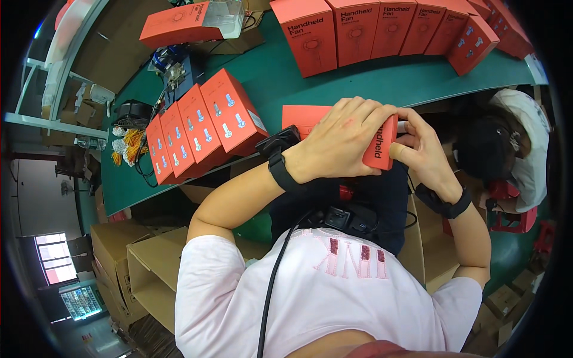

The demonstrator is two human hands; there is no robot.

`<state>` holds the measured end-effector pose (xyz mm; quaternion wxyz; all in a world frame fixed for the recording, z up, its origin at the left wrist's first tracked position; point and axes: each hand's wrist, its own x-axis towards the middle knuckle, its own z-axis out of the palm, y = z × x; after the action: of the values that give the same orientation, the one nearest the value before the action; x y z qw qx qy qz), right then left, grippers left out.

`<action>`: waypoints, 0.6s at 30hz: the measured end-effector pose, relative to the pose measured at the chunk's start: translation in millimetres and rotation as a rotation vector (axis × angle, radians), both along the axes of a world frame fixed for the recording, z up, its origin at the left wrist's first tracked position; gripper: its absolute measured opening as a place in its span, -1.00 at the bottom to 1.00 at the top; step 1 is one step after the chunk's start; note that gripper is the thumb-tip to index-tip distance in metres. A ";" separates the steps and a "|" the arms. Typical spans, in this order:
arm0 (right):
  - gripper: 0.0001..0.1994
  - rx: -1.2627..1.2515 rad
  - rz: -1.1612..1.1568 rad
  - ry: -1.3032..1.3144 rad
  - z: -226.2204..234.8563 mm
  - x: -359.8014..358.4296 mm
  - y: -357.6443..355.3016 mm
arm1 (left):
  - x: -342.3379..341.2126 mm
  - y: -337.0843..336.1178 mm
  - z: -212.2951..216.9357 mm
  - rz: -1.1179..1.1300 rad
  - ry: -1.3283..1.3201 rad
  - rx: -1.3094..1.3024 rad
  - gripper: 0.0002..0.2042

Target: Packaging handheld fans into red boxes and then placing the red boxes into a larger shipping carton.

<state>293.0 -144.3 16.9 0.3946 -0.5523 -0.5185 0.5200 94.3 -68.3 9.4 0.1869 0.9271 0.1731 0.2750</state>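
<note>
I've got both hands on the red box [382, 143], up over the lap just off the near edge of the green table [262, 83]; from the remote end that's the whole picture. Box lies on its side, long axis running approx. L–R across the body, lettered end to the R. L hand [341, 134] comes in from the L, spread palm-down over the middle, fingers over the far edge, so it's clamped on the box & hides most of the face. R hand [421, 143] is at the R end, fingers curled, thumb against the box; a small white bit [401, 126] shows btwn fingers & box, but can't tell if it's a flap or sth inside, nor whether the R fingers are pinching it. Key relation, IMO: R hand is the nearer to that end & faces it along the long axis, while L sits crosswise as the hold, so any work at the end is R's side. Hands are v. close together, w/ the lettered end btwn them. FYI, the standing boxes [230, 110] are off to the L on the table, the back row [355, 33] is beyond; both well apart from the hands.
</note>
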 end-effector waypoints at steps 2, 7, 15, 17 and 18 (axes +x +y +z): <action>-0.43 -0.034 0.015 0.028 -1.9 -2.0 -1.0 | -1.4 0.4 -0.3 -0.016 0.019 0.002 -0.08; -0.43 -0.030 0.003 0.099 -6.2 -5.8 -5.0 | 2.2 -1.0 -5.7 0.039 0.032 0.052 -0.22; -0.48 0.029 0.096 0.217 -51.8 13.2 27.5 | 6.0 15.5 -10.1 0.110 0.167 0.033 -0.30; -0.51 0.048 0.119 0.201 -62.2 20.5 33.5 | 12.3 18.7 -7.7 0.096 0.216 -0.013 -0.25; -0.55 0.045 0.116 0.180 -60.8 23.1 35.4 | 13.8 21.0 -7.3 0.103 0.281 -0.041 -0.22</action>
<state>316.2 -108.9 -43.9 0.4212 -0.4633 -0.5238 0.5776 108.0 -47.2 2.2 0.1655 0.9423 0.2505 0.1483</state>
